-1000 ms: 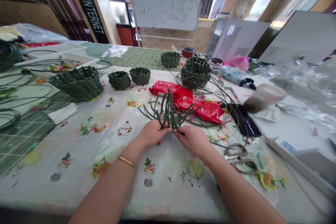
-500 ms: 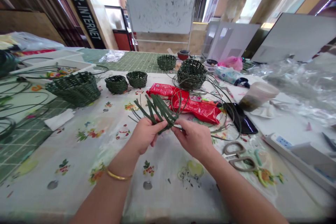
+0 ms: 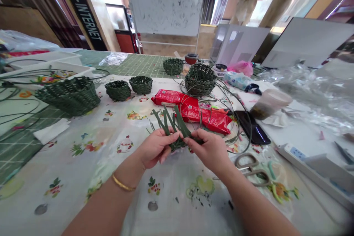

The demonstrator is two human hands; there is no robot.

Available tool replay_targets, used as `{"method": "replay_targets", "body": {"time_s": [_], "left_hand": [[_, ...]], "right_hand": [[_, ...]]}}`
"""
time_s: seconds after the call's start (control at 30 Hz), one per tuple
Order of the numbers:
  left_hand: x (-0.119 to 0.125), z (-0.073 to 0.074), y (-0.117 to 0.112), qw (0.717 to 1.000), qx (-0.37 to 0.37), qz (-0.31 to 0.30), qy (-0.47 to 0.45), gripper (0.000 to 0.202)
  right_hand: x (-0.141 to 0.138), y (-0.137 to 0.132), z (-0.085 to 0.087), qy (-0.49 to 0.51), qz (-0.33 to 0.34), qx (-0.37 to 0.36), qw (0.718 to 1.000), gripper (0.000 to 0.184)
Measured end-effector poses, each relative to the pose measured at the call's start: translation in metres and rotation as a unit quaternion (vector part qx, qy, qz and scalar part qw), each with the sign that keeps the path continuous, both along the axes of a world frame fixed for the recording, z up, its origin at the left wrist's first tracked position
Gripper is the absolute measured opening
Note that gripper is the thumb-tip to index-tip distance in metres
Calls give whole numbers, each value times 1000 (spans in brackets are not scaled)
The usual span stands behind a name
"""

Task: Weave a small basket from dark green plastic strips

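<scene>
Fingers (image 3: 166,141) of the left hand (image 3: 155,149) curl almost shut around the base of a bundle of flat green strips (image 3: 174,125), with a gold bangle (image 3: 123,183) on that wrist. The right hand (image 3: 207,151) pinches the same base tightly from the other side. The bundle sits between both hands, just above the printed floral tablecloth (image 3: 168,199), its loose ends fanning upward.

I judge these strips light and springy, stiff enough to stand but quick to flex, and their smooth faces could slip. I'd grip low, where they cross, not at the whippy tips.

Just right of the bundle lie steel scissors (image 3: 250,169) and a black phone (image 3: 253,127). Directly beyond it is a crumpled red packet (image 3: 190,108), then a tall woven green basket (image 3: 200,80) ringed by long green strands (image 3: 221,96). Farther left of the bundle sit two small woven baskets (image 3: 141,84) (image 3: 115,90) and a wider one (image 3: 68,96).
</scene>
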State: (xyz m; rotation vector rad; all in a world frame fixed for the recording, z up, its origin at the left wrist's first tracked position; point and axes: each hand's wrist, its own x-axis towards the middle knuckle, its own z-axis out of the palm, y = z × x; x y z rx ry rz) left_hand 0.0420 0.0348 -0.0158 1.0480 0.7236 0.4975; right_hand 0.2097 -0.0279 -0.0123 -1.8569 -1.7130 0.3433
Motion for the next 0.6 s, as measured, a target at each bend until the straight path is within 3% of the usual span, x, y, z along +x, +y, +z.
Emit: {"method": "replay_targets", "body": {"time_s": [0.1, 0.23, 0.3, 0.43, 0.6], "left_hand": [[1, -1, 0, 1000, 1, 13, 13, 28], [0, -1, -1, 999, 3, 14, 44, 31], [0, -1, -2, 998, 19, 3, 52, 32], [-1, -2, -5, 993, 78, -8, 90, 25], [6, -3, -11, 978, 134, 61, 148, 18]], "right_hand": [[3, 6, -6, 107, 10, -30, 994, 24], [10, 11, -10, 268, 76, -96, 956, 27], [11, 11, -9, 286, 95, -118, 946, 27], [9, 7, -6, 250, 87, -121, 957, 27], [9, 8, -6, 299, 85, -130, 942, 25]]}}
